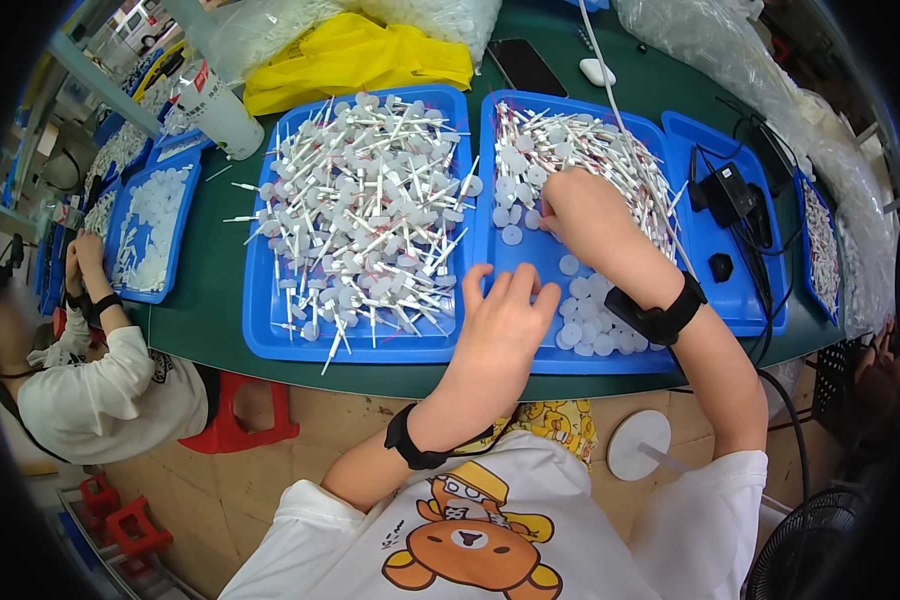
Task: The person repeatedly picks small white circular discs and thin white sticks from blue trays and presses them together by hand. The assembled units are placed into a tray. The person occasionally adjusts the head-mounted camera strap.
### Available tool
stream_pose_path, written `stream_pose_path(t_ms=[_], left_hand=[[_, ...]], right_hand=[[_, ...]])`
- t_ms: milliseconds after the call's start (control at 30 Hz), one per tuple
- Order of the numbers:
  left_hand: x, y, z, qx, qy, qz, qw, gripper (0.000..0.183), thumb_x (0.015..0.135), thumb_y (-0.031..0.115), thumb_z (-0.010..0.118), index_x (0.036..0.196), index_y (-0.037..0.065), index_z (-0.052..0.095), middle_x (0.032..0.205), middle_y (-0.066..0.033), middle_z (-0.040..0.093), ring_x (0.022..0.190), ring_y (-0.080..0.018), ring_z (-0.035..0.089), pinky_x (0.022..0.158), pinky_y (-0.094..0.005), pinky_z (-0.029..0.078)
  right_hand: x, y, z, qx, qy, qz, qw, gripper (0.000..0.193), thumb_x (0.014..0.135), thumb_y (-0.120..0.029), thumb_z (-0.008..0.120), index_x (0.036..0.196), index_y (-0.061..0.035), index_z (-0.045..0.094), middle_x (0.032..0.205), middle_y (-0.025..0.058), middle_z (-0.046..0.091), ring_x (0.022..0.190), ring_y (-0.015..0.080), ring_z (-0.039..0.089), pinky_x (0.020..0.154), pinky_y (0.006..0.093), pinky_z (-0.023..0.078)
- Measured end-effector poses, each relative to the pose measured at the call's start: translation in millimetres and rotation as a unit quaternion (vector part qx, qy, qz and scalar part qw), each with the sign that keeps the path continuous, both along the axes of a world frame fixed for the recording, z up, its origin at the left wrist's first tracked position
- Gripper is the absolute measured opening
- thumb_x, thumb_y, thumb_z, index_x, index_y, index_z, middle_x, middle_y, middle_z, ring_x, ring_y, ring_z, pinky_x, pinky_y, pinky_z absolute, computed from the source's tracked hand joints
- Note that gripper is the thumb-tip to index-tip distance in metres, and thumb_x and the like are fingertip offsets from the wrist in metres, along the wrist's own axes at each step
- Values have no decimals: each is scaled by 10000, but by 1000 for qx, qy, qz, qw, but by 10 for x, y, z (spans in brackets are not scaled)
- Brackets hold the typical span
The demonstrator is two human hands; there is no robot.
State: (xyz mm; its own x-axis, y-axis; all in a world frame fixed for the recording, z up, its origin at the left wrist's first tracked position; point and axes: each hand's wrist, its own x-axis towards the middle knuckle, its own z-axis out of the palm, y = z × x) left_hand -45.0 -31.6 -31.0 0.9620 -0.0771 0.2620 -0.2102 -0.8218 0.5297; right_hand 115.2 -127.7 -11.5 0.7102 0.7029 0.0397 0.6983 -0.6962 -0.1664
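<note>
My right hand (592,215) reaches over the right blue tray (550,262), its fingers bent together and pointing down at the translucent white discs (512,234). Its fingertips are partly hidden, so what they pinch cannot be made out. Above the rim between the two trays hovers my left hand (505,325), fingers slightly curled and apart, with nothing visible in them. More loose discs (590,318) lie by the near edge of the right tray, while thin white sticks (610,135) are heaped at its far side. The left blue tray (360,348) holds a large pile of white sticks with discs on them (370,210).
Further right, a blue tray (745,290) holds a black adapter (728,195) and cables. Behind are a yellow bag (360,62), a phone (527,68) and a cup (220,110). A white cable (610,85) crosses the right tray. Another person (100,380) works at left.
</note>
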Motion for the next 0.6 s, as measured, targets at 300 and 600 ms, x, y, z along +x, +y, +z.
stream_pose_path(t_ms=[300, 600], left_hand=[[-91, 90, 115, -205, -24, 10, 978, 259, 822, -96, 626, 1061, -5, 588, 1010, -134, 542, 919, -277, 611, 816, -365, 499], [-310, 359, 259, -610, 91, 7, 787, 215, 926, -42, 593, 1138, -48, 555, 1241, -186, 609, 1032, -216, 673, 924, -325, 513]], right_hand=[[-153, -81, 176, 13, -1, -29, 999, 103, 711, -81, 692, 778, -8, 665, 767, 192, 669, 766, 358, 669, 696, 434, 530], [-800, -535, 678, 204, 75, -127, 968, 126, 799, 6, 636, 923, 22, 649, 774, 183, 657, 704, 325, 660, 618, 387, 514]])
